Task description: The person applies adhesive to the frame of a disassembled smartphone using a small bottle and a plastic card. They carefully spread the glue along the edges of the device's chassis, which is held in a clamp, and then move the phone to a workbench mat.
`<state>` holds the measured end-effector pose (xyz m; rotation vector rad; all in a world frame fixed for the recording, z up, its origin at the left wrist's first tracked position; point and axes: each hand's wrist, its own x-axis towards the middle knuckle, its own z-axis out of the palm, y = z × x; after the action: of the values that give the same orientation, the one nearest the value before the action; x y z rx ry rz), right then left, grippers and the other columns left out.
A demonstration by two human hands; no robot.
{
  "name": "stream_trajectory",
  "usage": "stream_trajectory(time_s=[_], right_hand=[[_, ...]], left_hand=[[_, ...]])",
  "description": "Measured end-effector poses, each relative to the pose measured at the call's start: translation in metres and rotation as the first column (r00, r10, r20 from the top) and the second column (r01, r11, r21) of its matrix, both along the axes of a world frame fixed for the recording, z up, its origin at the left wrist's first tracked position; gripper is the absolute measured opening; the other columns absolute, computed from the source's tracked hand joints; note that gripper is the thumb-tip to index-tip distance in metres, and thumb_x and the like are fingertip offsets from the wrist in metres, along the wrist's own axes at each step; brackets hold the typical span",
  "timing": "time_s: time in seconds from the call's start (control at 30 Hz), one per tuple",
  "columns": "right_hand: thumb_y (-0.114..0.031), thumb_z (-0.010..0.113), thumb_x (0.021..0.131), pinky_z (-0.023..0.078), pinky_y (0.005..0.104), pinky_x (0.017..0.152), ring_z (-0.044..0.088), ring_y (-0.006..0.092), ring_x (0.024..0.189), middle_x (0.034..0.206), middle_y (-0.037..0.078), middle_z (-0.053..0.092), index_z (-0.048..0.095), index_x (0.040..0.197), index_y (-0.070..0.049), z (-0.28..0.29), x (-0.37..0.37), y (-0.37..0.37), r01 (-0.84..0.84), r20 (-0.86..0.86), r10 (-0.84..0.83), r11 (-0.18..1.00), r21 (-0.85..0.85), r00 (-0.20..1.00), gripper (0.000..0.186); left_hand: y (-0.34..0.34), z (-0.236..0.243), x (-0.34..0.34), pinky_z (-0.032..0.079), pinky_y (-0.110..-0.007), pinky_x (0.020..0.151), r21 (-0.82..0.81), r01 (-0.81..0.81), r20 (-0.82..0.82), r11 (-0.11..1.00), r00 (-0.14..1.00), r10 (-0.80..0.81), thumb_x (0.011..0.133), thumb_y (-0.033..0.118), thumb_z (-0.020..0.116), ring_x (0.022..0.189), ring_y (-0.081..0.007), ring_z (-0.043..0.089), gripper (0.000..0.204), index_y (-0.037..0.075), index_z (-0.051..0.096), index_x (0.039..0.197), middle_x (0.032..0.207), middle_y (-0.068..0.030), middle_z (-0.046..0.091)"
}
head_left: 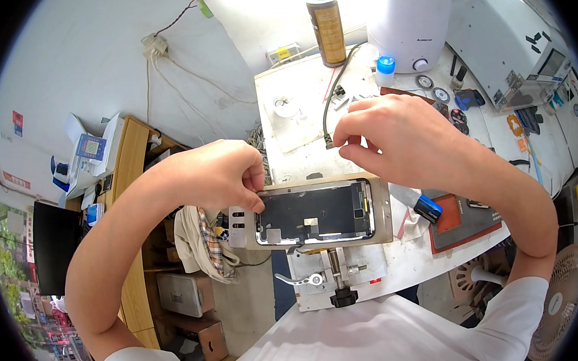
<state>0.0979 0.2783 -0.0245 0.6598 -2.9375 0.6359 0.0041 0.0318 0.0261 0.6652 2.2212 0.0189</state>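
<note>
A phone screen assembly (324, 211) lies black side up, a small square pad on it, in a beige heated holder (380, 213) mounted on a metal clamp (335, 270). My left hand (216, 175) is at the screen's upper left corner, thumb on the edge and fingers curled; whether it grips anything there is hidden. My right hand (406, 140) hovers above the right end of the holder, fingers bent, thumb and forefinger apart, holding nothing visible. A black cable (326, 122) runs just behind it. A blue-and-silver cylinder (426, 205) lies on a white cloth beside the holder.
The white bench (286, 134) carries a spray can (327, 32), white humidifier (402, 21), blue-capped bottle (385, 71), boxy machine (506, 48) and red-grey mat (448, 233). A wooden desk (135, 269) with monitor (58, 247) stands left; a fan (556, 303) is low right.
</note>
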Motion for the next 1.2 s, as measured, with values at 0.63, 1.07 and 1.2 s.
stream_trajectory(time_s=[0.63, 1.07, 1.2], right_hand=[[-0.019, 0.06, 0.095, 0.058, 0.045, 0.081, 0.073, 0.0343, 0.089, 0.09, 0.017, 0.075, 0.075, 0.095, -0.003, 0.001, 0.001, 0.004, 0.033, -0.019, -0.032, 0.999, 0.015, 0.999, 0.022], [-0.02, 0.063, 0.096, 0.056, 0.0428, 0.083, 0.071, 0.0301, 0.089, 0.09, 0.013, 0.074, 0.075, 0.098, -0.004, -0.001, 0.004, 0.011, 0.064, 0.002, -0.064, 0.998, 0.02, 0.998, 0.02], [-0.02, 0.068, 0.095, 0.053, 0.0398, 0.08, 0.068, 0.0249, 0.079, 0.088, 0.008, 0.071, 0.073, 0.098, -0.006, -0.006, 0.001, 0.009, 0.066, -0.011, -0.066, 0.998, 0.016, 0.998, 0.016]], left_hand=[[0.004, -0.004, 0.002, 0.055, -0.03, 0.07, 0.012, -0.007, -0.035, 1.0, 0.999, 0.008, 0.08, 0.021, 0.091, 0.076, -0.0144, 0.066, 0.035, -0.004, 0.069, 0.091, 0.082, -0.0077, 0.07], [0.008, -0.006, 0.002, 0.055, -0.03, 0.071, 0.008, -0.003, -0.023, 1.0, 1.0, 0.003, 0.08, 0.017, 0.09, 0.078, -0.0141, 0.065, 0.032, -0.003, 0.069, 0.095, 0.084, -0.0064, 0.069], [0.006, -0.006, 0.005, 0.055, -0.029, 0.071, 0.026, -0.019, -0.023, 0.999, 1.0, 0.019, 0.081, 0.015, 0.089, 0.077, -0.0132, 0.064, 0.031, -0.003, 0.069, 0.095, 0.083, -0.0055, 0.068]])
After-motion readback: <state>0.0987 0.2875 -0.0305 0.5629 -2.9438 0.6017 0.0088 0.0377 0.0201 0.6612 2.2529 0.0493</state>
